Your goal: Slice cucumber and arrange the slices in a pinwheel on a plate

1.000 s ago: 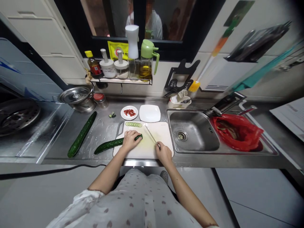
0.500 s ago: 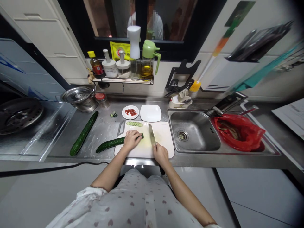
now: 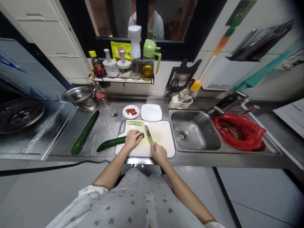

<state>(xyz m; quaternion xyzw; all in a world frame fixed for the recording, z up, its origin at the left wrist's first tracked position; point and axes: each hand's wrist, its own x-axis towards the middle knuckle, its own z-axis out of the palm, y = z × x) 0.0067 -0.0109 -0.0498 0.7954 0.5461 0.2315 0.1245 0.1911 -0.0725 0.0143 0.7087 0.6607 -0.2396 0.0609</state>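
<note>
Under my left hand point(image 3: 133, 140) lies a dark green cucumber point(image 3: 109, 144), my fingers closed over it near its cut right end. It rests partly on the white cutting board point(image 3: 163, 147) and sticks out past the board's left edge. My right hand point(image 3: 159, 153) is wrapped round the handle of a kitchen knife point(image 3: 149, 135). The blade points away from me, close to the right of the cut end; whether it touches the cucumber I cannot tell. A row of overlapping cucumber slices point(image 3: 135, 123) sits along the board's far edge.
Behind the board stand a white plate point(image 3: 151, 112) and a small dish with chopped red pieces point(image 3: 131, 111). A second cucumber point(image 3: 85, 133) and cucumber ends point(image 3: 114, 114) lie left. The sink point(image 3: 197, 131) is right, beside a red plastic bag point(image 3: 239, 133). A steel pot point(image 3: 82, 99) stands back left.
My right hand has brought the knife slightly left, closer to the cucumber's cut end. My left hand stays on the cucumber. The whole view has shifted a little.
</note>
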